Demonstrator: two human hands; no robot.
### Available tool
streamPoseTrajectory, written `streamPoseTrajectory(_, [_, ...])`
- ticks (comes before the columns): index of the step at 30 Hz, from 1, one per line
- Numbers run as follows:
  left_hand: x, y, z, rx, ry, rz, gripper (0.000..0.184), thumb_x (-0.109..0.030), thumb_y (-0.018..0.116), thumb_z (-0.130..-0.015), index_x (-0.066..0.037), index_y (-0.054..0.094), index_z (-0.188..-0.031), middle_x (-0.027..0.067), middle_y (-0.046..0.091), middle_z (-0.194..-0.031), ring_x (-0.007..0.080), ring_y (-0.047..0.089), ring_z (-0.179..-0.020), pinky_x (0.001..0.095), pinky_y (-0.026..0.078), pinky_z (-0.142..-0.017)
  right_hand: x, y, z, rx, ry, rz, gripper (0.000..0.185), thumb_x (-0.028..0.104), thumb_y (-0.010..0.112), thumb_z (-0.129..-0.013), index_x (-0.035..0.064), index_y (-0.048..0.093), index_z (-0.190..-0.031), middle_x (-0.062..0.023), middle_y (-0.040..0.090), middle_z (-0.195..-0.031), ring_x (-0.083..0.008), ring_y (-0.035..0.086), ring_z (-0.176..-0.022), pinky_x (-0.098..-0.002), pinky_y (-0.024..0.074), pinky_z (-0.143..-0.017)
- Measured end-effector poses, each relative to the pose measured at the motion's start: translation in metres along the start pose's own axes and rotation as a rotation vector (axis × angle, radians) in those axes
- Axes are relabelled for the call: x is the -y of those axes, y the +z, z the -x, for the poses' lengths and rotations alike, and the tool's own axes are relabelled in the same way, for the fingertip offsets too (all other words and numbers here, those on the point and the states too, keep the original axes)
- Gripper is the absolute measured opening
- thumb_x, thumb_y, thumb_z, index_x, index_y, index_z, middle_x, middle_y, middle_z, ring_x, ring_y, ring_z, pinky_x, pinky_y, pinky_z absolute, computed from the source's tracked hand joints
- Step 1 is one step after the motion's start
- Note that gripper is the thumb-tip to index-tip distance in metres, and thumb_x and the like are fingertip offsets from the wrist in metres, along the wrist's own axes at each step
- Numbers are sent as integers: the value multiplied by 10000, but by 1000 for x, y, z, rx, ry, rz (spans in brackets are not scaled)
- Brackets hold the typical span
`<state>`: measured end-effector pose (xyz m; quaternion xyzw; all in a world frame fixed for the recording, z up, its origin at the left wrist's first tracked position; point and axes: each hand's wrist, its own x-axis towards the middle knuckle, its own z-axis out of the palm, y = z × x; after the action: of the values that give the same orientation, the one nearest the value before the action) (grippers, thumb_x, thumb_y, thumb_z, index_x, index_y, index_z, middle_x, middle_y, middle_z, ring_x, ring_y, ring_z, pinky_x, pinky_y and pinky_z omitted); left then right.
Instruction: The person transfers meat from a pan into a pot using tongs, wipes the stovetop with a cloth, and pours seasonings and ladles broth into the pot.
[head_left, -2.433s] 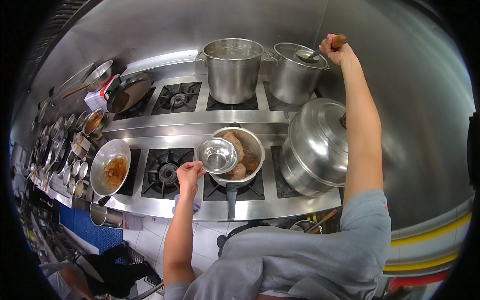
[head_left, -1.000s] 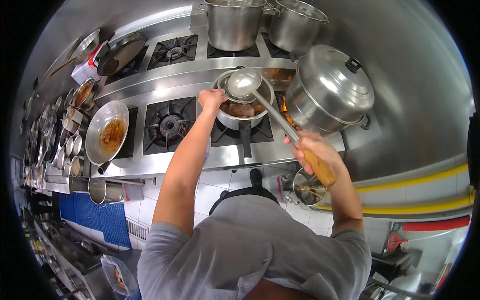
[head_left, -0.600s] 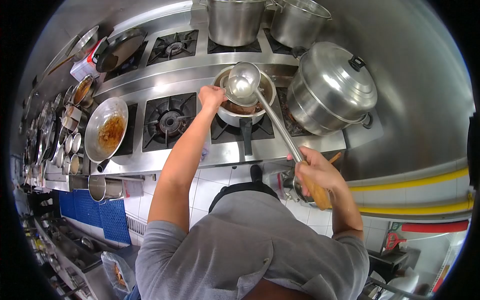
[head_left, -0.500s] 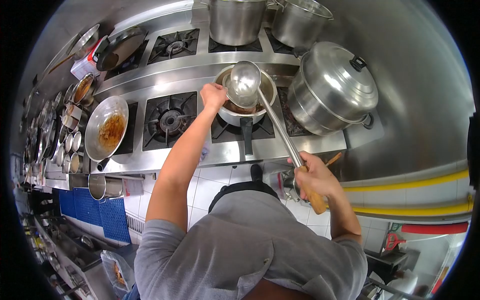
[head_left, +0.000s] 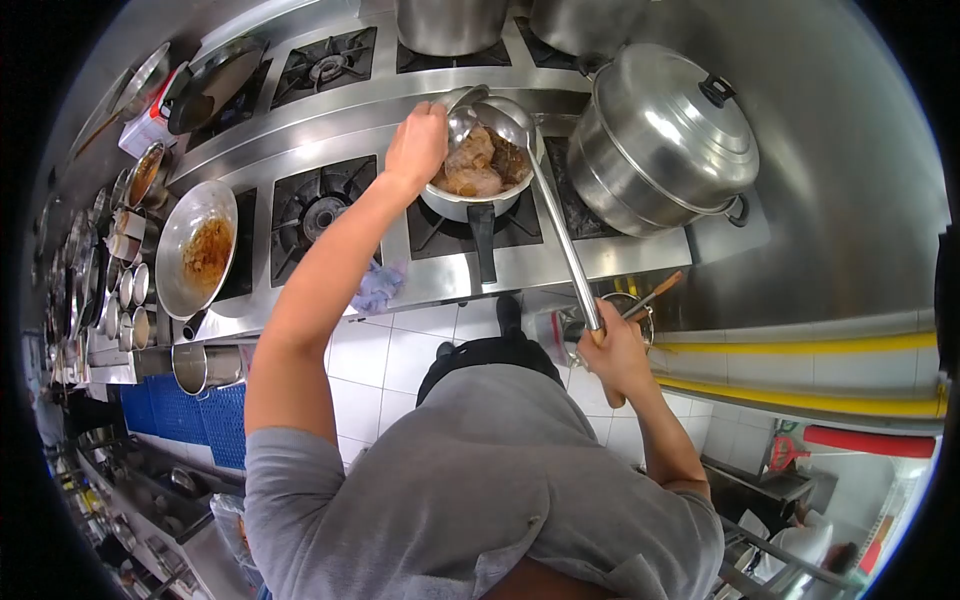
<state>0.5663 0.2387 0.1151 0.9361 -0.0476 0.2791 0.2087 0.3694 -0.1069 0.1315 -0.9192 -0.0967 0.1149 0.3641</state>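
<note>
A saucepan with a black handle stands on the front burner, holding brown chunks of what looks like meat. My left hand is closed on the rim of a small metal bowl, tilted over the pan's far left side. My fingers partly hide it. A long-handled ladle has its scoop over the pan, beside the bowl; whether the two touch I cannot tell. Near my waist, my right hand wraps round the ladle's wooden grip.
A big lidded steamer pot stands right of the saucepan. To the left are a bare burner and a wide pan with brown residue. A purple cloth lies on the stove's front edge. Tall stockpots stand behind.
My left hand has turned and tilted the bowl up toward the back left of the saucepan. The ladle's scoop has moved to the bowl's right and the meat shows now.
</note>
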Motion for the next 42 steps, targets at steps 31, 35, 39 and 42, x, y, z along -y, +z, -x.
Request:
streamPoseTrajectory(31, [-28,-87,257,-834,-1096,1391,202,-98,574,-921,28,571,-1078,78,615,-1063,116,578,-954,236,457,-837,124,-319,-548,-45,231,-44,172,83,553,-778,-50,505,-876,-111,578,-697,-172,591,-524,-281,529,-462])
streamPoseTrajectory(35, [-35,-83,307,-1053,-1166,1375,125,-49,564,-916,23,563,-1017,64,634,-962,104,622,-868,192,533,-761,124,-351,-592,276,481,-1677,478,131,588,-851,-130,285,-1112,-168,511,-840,-257,607,-645,-318,605,-540])
streamPoseTrajectory(39, [-46,-89,295,-1063,-1132,1289,134,-66,550,-931,26,560,-1029,69,634,-962,103,620,-869,190,519,-759,142,-366,-571,301,384,-1859,668,139,599,-864,-121,116,-1245,-203,488,-897,-266,612,-646,-320,605,-535])
streamPoseTrajectory(42, [-50,-91,283,-1057,-1109,1265,136,-76,550,-935,24,561,-1026,72,635,-962,99,618,-868,187,510,-758,149,-376,-548,251,333,-1878,713,123,622,-852,-108,92,-1270,-202,490,-881,-252,600,-620,-319,601,-523])
